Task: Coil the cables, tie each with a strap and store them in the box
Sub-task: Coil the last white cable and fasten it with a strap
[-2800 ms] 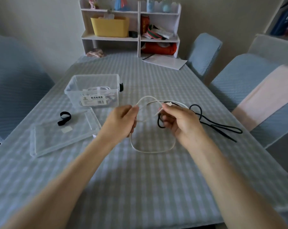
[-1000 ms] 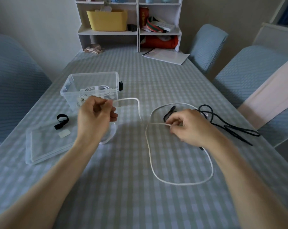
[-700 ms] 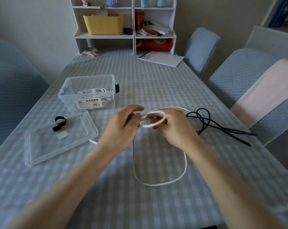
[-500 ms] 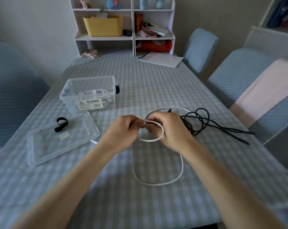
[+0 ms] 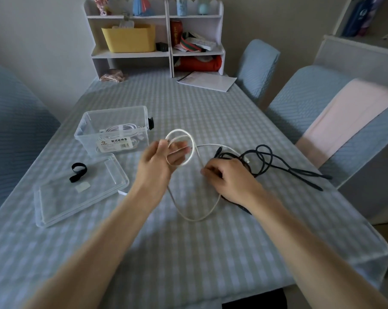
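White cable coiled in left hand, mid-table.

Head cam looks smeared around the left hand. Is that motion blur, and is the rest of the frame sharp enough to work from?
Head view: the left hand and its white cable coil are motion-blurred, its grip hard to read; the right hand is sharper, as are the black cable, box and strap. Light is dim and even, without glare; the wide lens bends the chairs at the edges.
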Demonstrator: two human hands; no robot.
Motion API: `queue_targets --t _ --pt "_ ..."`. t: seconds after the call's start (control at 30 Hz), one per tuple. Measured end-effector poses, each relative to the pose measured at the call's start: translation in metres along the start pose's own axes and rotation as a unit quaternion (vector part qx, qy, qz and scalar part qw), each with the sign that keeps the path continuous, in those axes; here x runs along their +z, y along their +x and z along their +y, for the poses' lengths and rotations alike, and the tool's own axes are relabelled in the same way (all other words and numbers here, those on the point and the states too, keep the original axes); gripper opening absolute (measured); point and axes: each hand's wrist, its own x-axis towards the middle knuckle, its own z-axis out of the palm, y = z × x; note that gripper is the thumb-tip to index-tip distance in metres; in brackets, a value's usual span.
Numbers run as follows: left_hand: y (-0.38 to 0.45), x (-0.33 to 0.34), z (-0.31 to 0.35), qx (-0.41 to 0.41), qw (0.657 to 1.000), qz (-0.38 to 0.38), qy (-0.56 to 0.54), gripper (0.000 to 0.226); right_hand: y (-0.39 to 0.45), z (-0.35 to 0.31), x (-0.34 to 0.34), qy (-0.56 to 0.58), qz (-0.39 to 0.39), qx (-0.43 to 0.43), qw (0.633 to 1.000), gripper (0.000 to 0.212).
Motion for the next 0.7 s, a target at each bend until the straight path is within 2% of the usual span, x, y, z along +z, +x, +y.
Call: queue_targets --t 0.03,0.07,0.1,0.13,0.2,0.23,0.3,0.37,0.5,0.6,0.63,0.7 --pt "-0.002 0.007 0.001 -0.038 0.997 0.016 -0.068 0.028 0.0 0.0 0.002 -0.011 0.001 -0.001 1.0 0.025" --pt "-0.004 0.013 0.0 -0.05 0.995 0.032 -0.081 0.028 -0.001 0.002 0.003 -0.024 0.003 0.001 1.0 0.025" --pt "-0.005 0.013 -0.002 -0.034 0.998 0.05 -0.026 0.027 -0.001 0.005 0.004 -0.028 0.006 0.006 1.0 0.024" --pt "-0.004 0.01 -0.006 0.005 0.995 0.064 0.075 0.026 -0.001 0.009 0.004 -0.022 0.016 0.012 1.0 0.023" --pt "0.001 -0.003 -0.013 0.099 0.948 0.07 0.293 0.024 0.004 0.015 0.001 0.009 0.038 0.031 0.999 0.023" --pt "0.004 -0.01 -0.015 0.127 0.923 0.062 0.359 0.023 0.009 0.016 -0.001 0.028 0.041 0.046 0.998 0.024" --pt "0.01 -0.02 -0.019 0.16 0.89 0.048 0.423 0.023 0.022 0.016 -0.008 0.055 0.026 0.085 0.995 0.023" --pt "0.012 -0.022 -0.022 0.194 0.873 0.047 0.444 0.022 0.034 0.015 -0.014 0.083 -0.001 0.127 0.988 0.023" --pt "0.009 -0.02 -0.021 0.211 0.879 0.031 0.426 0.023 0.043 0.005 -0.01 0.18 -0.008 0.154 0.972 0.027" --pt "0.005 -0.016 -0.02 0.217 0.887 0.011 0.408 0.021 0.038 -0.002 -0.005 0.104 -0.037 0.098 0.989 0.063" --pt "0.004 -0.015 -0.02 0.216 0.89 0.004 0.402 0.021 0.038 -0.003 -0.004 0.088 -0.038 0.067 0.993 0.068" --pt "0.001 -0.015 -0.019 0.213 0.893 -0.011 0.396 0.021 0.038 -0.002 -0.002 0.062 -0.016 0.004 0.998 0.063"
